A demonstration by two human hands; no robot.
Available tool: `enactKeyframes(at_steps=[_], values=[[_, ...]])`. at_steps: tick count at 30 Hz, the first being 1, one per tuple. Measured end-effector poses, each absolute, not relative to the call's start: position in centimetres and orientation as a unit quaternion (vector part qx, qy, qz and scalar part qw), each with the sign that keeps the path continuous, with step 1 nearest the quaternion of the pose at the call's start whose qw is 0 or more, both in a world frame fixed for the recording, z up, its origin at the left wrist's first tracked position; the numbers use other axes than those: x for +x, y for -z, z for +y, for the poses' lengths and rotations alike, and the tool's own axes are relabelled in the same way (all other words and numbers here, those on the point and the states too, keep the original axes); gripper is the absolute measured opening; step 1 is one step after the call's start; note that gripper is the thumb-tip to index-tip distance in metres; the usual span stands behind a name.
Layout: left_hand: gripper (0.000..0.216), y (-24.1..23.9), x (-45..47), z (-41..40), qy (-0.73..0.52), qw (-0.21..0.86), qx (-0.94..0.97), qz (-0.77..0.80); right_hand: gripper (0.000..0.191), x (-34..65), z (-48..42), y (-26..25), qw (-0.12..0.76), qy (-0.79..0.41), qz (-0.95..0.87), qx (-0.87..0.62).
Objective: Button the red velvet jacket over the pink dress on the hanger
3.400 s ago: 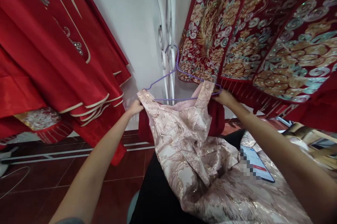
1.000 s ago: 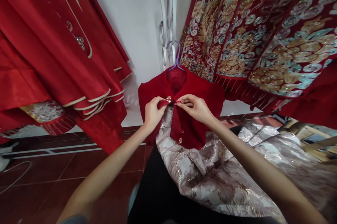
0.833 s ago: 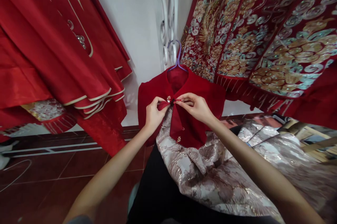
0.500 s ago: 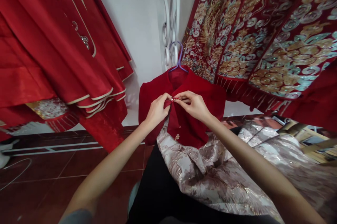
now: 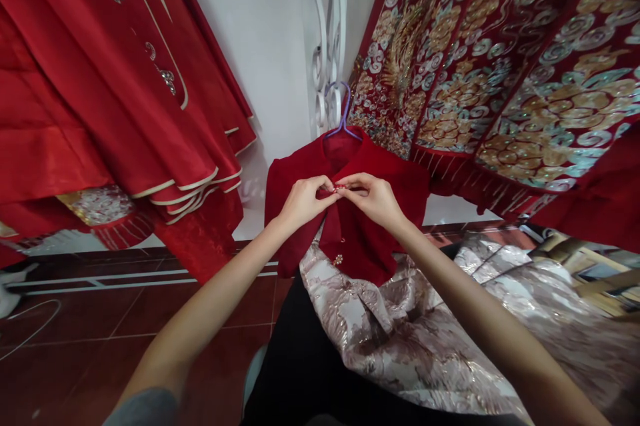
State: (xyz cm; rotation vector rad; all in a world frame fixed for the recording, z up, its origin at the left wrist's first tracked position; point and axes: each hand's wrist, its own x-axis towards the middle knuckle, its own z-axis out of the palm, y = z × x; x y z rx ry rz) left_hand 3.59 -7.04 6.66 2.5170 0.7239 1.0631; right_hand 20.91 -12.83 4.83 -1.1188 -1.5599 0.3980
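Observation:
A dark red jacket point(image 5: 395, 203) hangs on a purple hanger point(image 5: 343, 125) in front of me. At its front opening, my left hand point(image 5: 305, 201) pinches the jacket's edge between thumb and fingertips. My right hand point(image 5: 376, 201) pinches the opposite edge, its fingertips meeting those of the left. The small fastening between the fingertips is mostly hidden. Lower on the jacket front sits a flower-shaped button point(image 5: 339, 259), with a small loop point(image 5: 343, 239) above it. Pale patterned brocade point(image 5: 370, 326) lies under the jacket's hem and across my lap.
Red garments with cream trim point(image 5: 200, 113) hang at the left. An embroidered red garment with bead fringe point(image 5: 480, 93) hangs at the right. White scrolled metalwork point(image 5: 327, 46) stands behind the hanger. A cable point(image 5: 45, 319) lies on the tiled floor point(image 5: 220, 359).
My left thumb has shifted up and inward to meet the right fingertips at the opening. Both hands stay at the same place on the jacket; the view has shifted slightly.

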Motion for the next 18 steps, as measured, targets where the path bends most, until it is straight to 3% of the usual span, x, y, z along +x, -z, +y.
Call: enactKeyframes(at_steps=[14,18], values=[[0.008,-7.6,5.2,-6.5,-0.307,0.076,0.92,0.23,0.02,21.8,-12.4,-5.0,0.53,-0.195,-0.674,-0.476],[0.01,-6.6,5.5,-7.0,-0.33,0.102,0.914,0.212,0.021,21.5,-11.9,-4.3,0.534,-0.162,-0.688,-0.464]])
